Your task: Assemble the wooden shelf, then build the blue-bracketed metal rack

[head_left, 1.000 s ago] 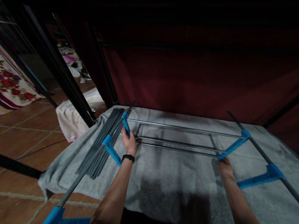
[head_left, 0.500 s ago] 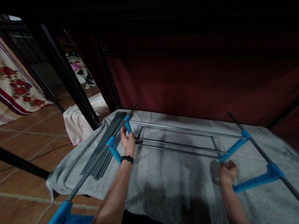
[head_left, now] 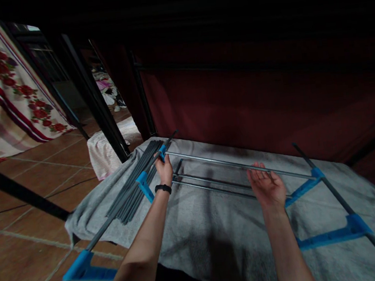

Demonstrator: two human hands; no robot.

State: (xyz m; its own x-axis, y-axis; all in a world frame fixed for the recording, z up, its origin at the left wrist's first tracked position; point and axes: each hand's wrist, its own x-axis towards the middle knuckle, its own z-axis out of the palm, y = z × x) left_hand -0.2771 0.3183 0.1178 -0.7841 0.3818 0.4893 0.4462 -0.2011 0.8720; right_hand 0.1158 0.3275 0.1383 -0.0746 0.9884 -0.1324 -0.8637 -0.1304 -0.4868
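A rack frame of grey metal tubes with blue plastic brackets lies across the grey blanket. My left hand (head_left: 164, 169) is closed around a blue bracket (head_left: 162, 150) at the far left, where the upper cross tube (head_left: 206, 158) meets the left side tube (head_left: 98, 234). My right hand (head_left: 268, 186) is open, palm up, with its fingertips at the upper cross tube near its right part. Two lower cross tubes (head_left: 212, 189) run behind that hand. A right-hand bracket (head_left: 305, 190) joins the right side tube (head_left: 338, 194); its lower end is partly hidden by my right hand.
Several loose grey tubes (head_left: 129, 195) lie bundled on the left of the grey blanket (head_left: 197, 237). Dark metal posts (head_left: 92, 97) and a dark red cloth (head_left: 224, 105) stand around the bed. A flowered cloth (head_left: 10, 83) hangs over the tiled floor (head_left: 38, 183) at left.
My right hand has risen from the lower right bracket to the upper cross tube and opened palm up. My left hand stays at the far left bracket. The view has shifted slightly.
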